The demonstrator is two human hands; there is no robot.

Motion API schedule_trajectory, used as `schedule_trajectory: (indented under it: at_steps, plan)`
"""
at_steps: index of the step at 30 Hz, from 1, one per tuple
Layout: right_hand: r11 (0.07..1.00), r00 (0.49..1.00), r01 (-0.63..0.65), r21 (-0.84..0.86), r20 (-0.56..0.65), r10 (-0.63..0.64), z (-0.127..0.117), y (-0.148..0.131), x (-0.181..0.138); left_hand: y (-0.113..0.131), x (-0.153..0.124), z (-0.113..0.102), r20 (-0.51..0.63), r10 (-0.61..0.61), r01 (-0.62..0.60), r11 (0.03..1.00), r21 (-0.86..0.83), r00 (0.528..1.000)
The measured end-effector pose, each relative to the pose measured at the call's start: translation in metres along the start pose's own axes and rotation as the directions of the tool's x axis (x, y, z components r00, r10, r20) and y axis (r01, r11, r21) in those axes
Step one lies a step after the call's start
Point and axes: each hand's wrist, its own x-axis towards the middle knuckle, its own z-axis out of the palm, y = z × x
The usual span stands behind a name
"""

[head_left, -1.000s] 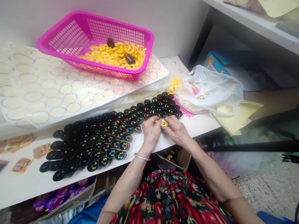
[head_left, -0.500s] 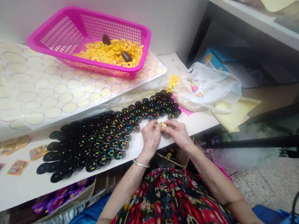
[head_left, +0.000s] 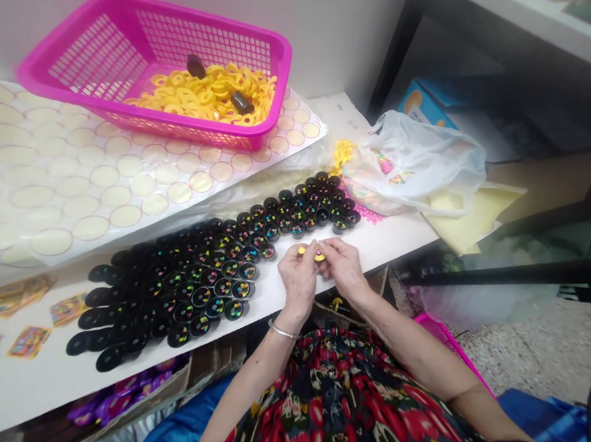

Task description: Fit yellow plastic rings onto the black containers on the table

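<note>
My left hand (head_left: pixel 298 279) and my right hand (head_left: pixel 341 265) meet over the front edge of the white shelf (head_left: pixel 40 379). Together they pinch a small yellow ring (head_left: pixel 311 253) between their fingertips. Just beyond them lies a long band of black round caps (head_left: pixel 207 269) with coloured dots inside, packed in rows across the shelf. A silver bangle sits on my left wrist.
A pink basket (head_left: pixel 151 45) of yellow rings (head_left: pixel 203 95) stands at the back on a sheet of round stickers (head_left: pixel 77 181). A plastic bag (head_left: pixel 424 162) lies to the right beside yellow paper (head_left: pixel 470 218). Small picture cards (head_left: pixel 28 341) lie at the left.
My hands have drawn a little nearer to me and lower, still pinching the yellow ring. The view has tilted down and shifted.
</note>
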Motion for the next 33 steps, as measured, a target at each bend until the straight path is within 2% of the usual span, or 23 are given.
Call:
schedule_trajectory:
  at_steps: [7, 13, 18, 22, 26, 29, 31, 33]
  plan:
    - [0.995, 0.996, -0.087, 0.04, 0.019, 0.087, 0.001, 0.003, 0.001, -0.004, 0.002, -0.004, -0.032, -0.032, 0.033, 0.999, 0.034, 0.999]
    - [0.995, 0.995, -0.08, 0.061, 0.058, 0.077, 0.001, 0.002, 0.005, -0.001, 0.01, -0.004, 0.005, -0.025, 0.025, 0.999, 0.021, 1.0]
    - [0.999, 0.996, -0.049, 0.02, 0.073, 0.047, 0.0, 0.001, 0.005, 0.003, 0.003, -0.003, -0.015, -0.031, 0.032, 0.999, 0.04, 0.999]
    - [0.998, 0.995, -0.021, 0.061, 0.1, 0.015, -0.004, 0.002, -0.003, 0.0, -0.008, -0.014, 0.129, 0.111, -0.125, 0.987, 0.099, 0.985]
    - [0.968, 0.992, -0.088, 0.234, 0.111, 0.063, -0.01, -0.002, -0.018, -0.006, -0.015, -0.026, 0.327, 0.254, -0.33, 0.922, 0.201, 0.91]
    - [0.934, 0.976, -0.175, 0.311, 0.177, 0.124, -0.016, -0.008, -0.031, -0.009, -0.019, -0.027, 0.334, 0.297, -0.401, 0.864, 0.306, 0.895]
    - [0.937, 0.962, -0.209, 0.28, 0.228, 0.147, -0.021, -0.01, -0.036, -0.01, -0.022, -0.026, 0.316, 0.315, -0.421, 0.83, 0.367, 0.895]
    - [0.948, 0.946, -0.239, 0.209, 0.268, 0.179, -0.027, -0.01, -0.039, -0.008, -0.024, -0.027, 0.336, 0.322, -0.435, 0.827, 0.356, 0.885]
